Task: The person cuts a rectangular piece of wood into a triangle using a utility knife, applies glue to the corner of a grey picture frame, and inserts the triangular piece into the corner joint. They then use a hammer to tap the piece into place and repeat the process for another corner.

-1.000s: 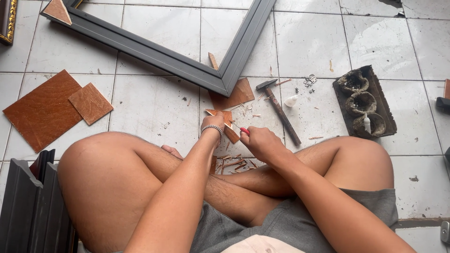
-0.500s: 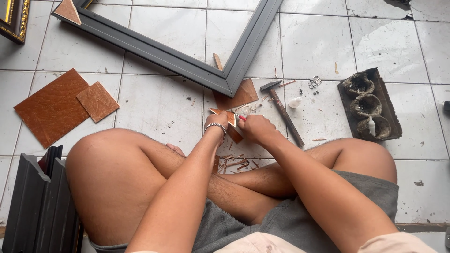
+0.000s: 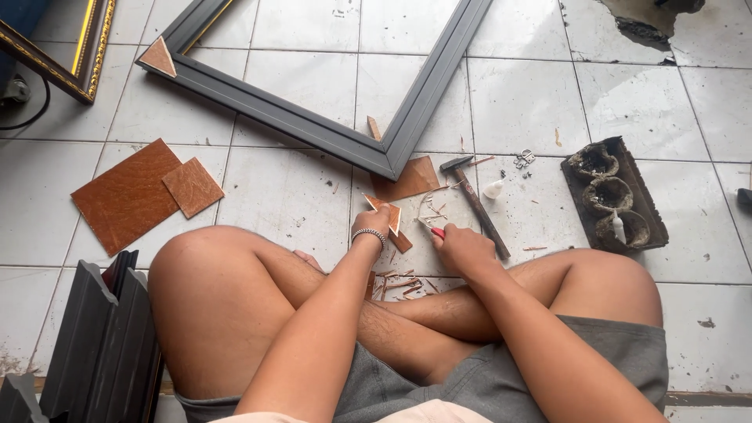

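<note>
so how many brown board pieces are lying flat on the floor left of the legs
2: a large brown board on the tiles left of the knee, and a smaller square piece overlapping its right corner. More brown pieces lie by the frame corner and in the left hand.

Bright, even daylight, soft faint shadows under the legs [image 3: 235, 313] and beside the hands, no glare on the white floor tiles [image 3: 517, 102], picture sharp, nothing blurry, edges barely bent

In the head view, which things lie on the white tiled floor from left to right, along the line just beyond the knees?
Large brown square board → small brown square board → left hand holding a small brown triangular piece → right hand → wooden-handled hammer → dark block with three round hollows.
</note>
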